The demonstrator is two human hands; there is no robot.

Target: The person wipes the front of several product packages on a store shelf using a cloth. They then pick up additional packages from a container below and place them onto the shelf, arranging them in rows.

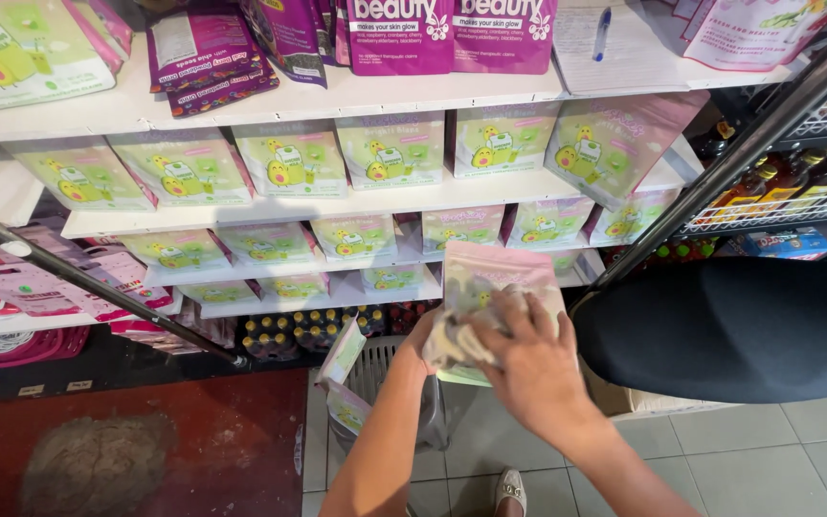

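With our left hand [430,337] we are gripping a pale pink pouch [498,273] by its lower edge, just ahead of us, while our right hand [528,359] is pressing a crumpled cloth [457,340] against it. The pouch is looking light, floppy and slick, so its edges are seeming the safest hold.

White tiered shelves [490,189] carry rows of pale-green pouches [390,150]

White shelves [490,191] far ahead packed with pale green pouches [390,150], narrow gaps above each row, dark round stool [734,325] blocking right, slanted metal poles [98,287] crossing left and right, grey basket [385,373] below the hands, tiled floor [768,460] open near right.
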